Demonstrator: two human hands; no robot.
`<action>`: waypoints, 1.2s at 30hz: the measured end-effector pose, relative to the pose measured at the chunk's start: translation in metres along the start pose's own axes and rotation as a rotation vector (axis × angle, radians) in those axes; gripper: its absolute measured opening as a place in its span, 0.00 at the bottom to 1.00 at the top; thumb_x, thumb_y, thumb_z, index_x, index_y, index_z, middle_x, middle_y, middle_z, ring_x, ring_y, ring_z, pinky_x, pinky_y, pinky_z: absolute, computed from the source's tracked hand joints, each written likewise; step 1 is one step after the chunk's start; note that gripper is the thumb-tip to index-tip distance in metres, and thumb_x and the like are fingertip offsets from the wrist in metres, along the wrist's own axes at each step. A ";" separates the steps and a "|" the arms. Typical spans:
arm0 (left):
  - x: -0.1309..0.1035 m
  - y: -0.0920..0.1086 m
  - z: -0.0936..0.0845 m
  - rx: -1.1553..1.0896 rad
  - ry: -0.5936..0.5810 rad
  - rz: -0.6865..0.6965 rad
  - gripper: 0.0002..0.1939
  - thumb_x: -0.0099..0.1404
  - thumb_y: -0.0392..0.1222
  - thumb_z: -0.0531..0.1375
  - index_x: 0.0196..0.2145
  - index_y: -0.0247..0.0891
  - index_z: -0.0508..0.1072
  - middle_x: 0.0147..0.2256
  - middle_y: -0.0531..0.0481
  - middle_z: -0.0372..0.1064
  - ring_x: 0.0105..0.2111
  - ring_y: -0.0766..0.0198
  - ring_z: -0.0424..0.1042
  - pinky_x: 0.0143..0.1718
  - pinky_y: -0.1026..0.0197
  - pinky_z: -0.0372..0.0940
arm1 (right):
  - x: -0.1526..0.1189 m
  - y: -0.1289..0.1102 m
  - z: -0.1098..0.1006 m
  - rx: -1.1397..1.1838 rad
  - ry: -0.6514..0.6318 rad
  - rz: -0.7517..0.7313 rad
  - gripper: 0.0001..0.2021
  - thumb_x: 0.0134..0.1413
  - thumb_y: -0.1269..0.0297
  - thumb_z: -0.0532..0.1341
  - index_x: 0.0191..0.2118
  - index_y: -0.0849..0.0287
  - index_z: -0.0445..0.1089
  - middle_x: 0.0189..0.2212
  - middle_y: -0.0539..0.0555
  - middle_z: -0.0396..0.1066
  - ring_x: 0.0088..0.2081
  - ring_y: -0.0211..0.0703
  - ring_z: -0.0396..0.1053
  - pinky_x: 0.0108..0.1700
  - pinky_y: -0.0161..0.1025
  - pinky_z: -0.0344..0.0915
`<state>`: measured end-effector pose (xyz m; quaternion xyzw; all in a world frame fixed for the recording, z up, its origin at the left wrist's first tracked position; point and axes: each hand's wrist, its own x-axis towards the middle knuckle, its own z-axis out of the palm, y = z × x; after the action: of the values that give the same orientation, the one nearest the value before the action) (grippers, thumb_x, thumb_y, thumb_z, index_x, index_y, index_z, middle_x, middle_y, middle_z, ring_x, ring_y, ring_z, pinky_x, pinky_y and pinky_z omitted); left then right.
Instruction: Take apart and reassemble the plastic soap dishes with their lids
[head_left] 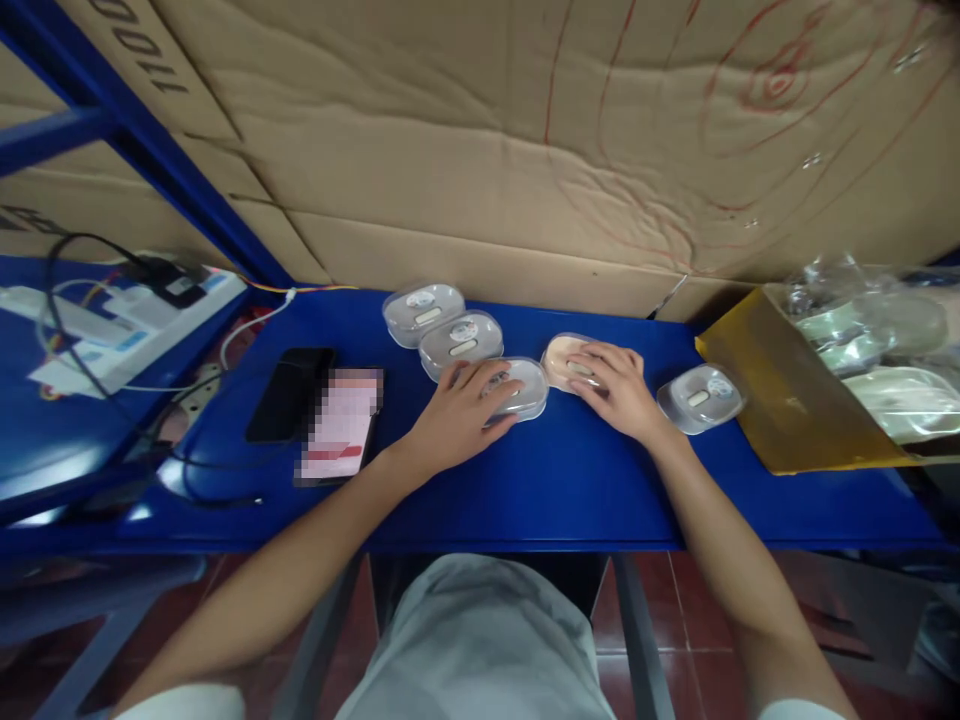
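My left hand point(469, 412) lies over a clear oval case point(531, 392) near the middle of the blue table, its fingers spread across the lid and around its near side. Just to the right, my right hand point(611, 385) rests on a beige oval case point(559, 358), with the fingers over its top. The two cases sit close together. Behind my left hand are two more clear cases point(461, 343) point(424, 312), touching in a slanting row. Another clear case point(703, 398) stands apart, right of my right wrist.
A lit phone point(341, 425) and a dark phone point(289, 395) lie on the left of the blue table point(525, 500). Farther left is a white power strip point(142, 325) with cables. An open carton point(795, 390) with plastic-wrapped parts stands right. Cardboard point(450, 150) rises behind.
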<state>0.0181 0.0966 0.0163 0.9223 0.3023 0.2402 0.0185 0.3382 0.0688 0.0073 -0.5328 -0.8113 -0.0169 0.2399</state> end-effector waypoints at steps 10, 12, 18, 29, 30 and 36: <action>0.000 0.000 -0.014 0.012 0.038 0.011 0.21 0.74 0.48 0.65 0.61 0.42 0.73 0.65 0.36 0.69 0.65 0.42 0.69 0.68 0.36 0.59 | 0.003 0.022 -0.006 0.134 -0.012 -0.004 0.26 0.71 0.46 0.63 0.69 0.46 0.69 0.68 0.60 0.68 0.70 0.64 0.64 0.71 0.65 0.60; 0.000 0.001 -0.015 0.001 0.068 0.034 0.19 0.74 0.48 0.64 0.59 0.42 0.74 0.62 0.37 0.72 0.62 0.44 0.72 0.66 0.38 0.62 | 0.004 0.021 -0.003 0.190 0.012 0.011 0.26 0.71 0.47 0.62 0.69 0.47 0.69 0.66 0.61 0.70 0.67 0.62 0.67 0.70 0.64 0.63; 0.000 0.004 -0.009 -0.014 0.062 0.060 0.18 0.74 0.44 0.65 0.58 0.40 0.74 0.59 0.36 0.74 0.59 0.45 0.74 0.63 0.40 0.65 | 0.002 0.019 0.001 0.257 0.010 0.058 0.26 0.73 0.48 0.60 0.71 0.48 0.67 0.67 0.61 0.70 0.68 0.59 0.67 0.71 0.63 0.63; -0.002 0.009 -0.012 0.029 -0.055 -0.047 0.19 0.76 0.48 0.62 0.60 0.40 0.73 0.63 0.34 0.70 0.63 0.40 0.71 0.65 0.33 0.61 | 0.002 0.054 0.008 0.165 0.098 0.369 0.26 0.71 0.43 0.59 0.67 0.47 0.71 0.69 0.60 0.70 0.71 0.61 0.64 0.72 0.69 0.58; -0.002 0.010 -0.012 0.026 -0.056 -0.040 0.19 0.76 0.48 0.63 0.60 0.40 0.73 0.64 0.34 0.70 0.63 0.40 0.71 0.65 0.33 0.60 | 0.003 0.055 0.007 0.143 0.082 0.390 0.25 0.72 0.44 0.58 0.67 0.45 0.71 0.69 0.59 0.69 0.72 0.63 0.62 0.72 0.72 0.56; -0.002 0.007 -0.009 -0.007 -0.051 -0.065 0.18 0.76 0.46 0.62 0.61 0.43 0.75 0.68 0.33 0.65 0.68 0.41 0.66 0.67 0.34 0.59 | 0.004 0.056 0.003 0.088 0.054 0.386 0.24 0.71 0.50 0.56 0.67 0.45 0.70 0.70 0.57 0.68 0.74 0.61 0.61 0.72 0.72 0.54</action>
<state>0.0167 0.0886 0.0245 0.9177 0.3306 0.2170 0.0370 0.3841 0.0973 -0.0066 -0.6666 -0.6875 0.0506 0.2836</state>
